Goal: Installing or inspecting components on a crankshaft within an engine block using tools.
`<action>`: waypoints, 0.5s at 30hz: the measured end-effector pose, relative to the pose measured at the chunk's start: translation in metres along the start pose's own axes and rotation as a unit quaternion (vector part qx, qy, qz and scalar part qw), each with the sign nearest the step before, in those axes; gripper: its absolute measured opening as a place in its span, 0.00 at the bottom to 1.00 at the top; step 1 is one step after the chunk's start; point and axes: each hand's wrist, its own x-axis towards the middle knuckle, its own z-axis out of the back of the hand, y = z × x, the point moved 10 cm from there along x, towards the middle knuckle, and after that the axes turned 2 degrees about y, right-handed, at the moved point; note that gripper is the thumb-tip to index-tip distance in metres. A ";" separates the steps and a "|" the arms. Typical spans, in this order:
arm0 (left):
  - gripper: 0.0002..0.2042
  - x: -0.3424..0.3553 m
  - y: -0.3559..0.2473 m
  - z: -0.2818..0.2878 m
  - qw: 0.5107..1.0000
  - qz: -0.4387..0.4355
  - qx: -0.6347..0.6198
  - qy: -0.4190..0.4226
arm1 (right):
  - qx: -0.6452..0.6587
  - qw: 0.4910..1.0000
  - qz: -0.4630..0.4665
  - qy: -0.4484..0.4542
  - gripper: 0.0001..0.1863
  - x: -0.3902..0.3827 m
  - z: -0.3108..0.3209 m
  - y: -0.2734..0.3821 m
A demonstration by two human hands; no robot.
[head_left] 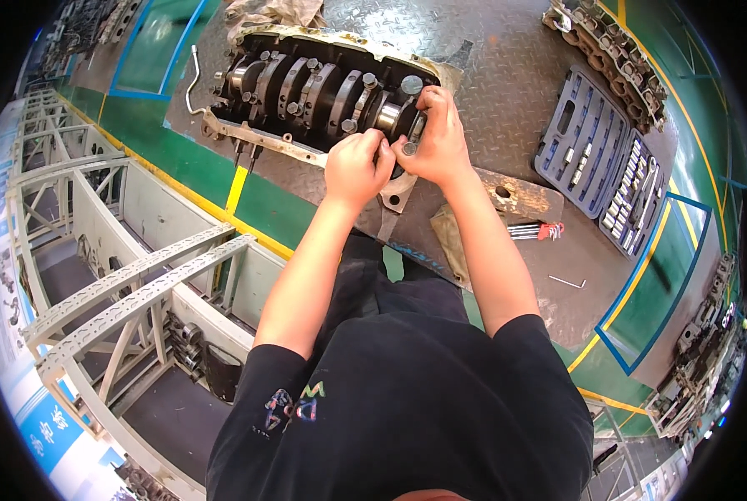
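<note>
An engine block (265, 134) lies on its side on a steel plate table, its crankshaft (294, 88) and bolted bearing caps exposed. My right hand (440, 142) grips a dark metal part with bolts (412, 147) at the crankshaft's right end, thumb low and fingers curled over it. My left hand (358, 167) is curled closed just left of it at the block's near edge; what its fingers hold, if anything, is hidden.
An open socket set case (582, 125), hex key set (536, 231), loose hex key (567, 280), wooden block (515, 194) and cloth (450, 238) lie right. Another engine part (607, 54) sits upper right; metal frames (139, 317) stand left.
</note>
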 end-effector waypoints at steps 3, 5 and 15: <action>0.05 0.002 0.004 -0.001 0.999 0.016 0.036 0.004 | 0.031 0.999 0.011 0.007 0.32 0.000 -0.003 -0.002; 0.06 0.001 0.007 -0.001 0.998 0.031 0.046 -0.006 | 0.046 0.999 -0.010 -0.001 0.32 -0.003 -0.001 -0.008; 0.05 0.001 0.009 0.005 0.997 0.048 0.041 -0.036 | 0.004 1.000 0.003 0.015 0.29 0.005 -0.002 -0.001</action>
